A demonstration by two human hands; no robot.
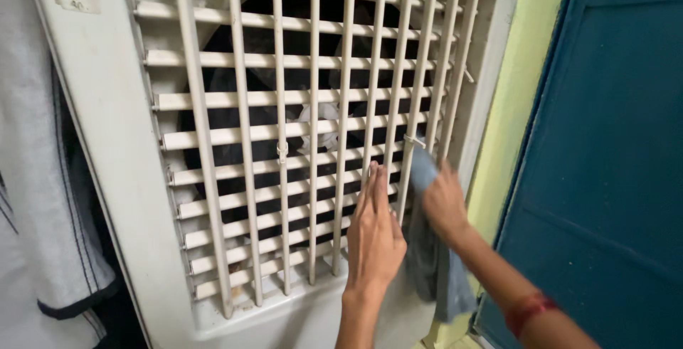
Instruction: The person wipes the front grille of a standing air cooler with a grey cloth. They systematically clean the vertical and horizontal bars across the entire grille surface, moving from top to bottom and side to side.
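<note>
Air cooler grille (284,128): braced low by the left hand (373,239), fingers together and flat; grey cloth (427,249) is clamped in the right hand (445,203), pressed against its right slats.

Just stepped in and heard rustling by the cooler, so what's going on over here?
A person is wiping the front grille of a white air cooler. Their right hand presses a grey-blue cloth against the vertical slats at the grille's right side, the cloth hanging down below the hand. Their left hand lies flat and open against the slats just beside it. A dark fan shows behind the grille, a blue door stands to the right, and pale fabric hangs to the left.
</note>
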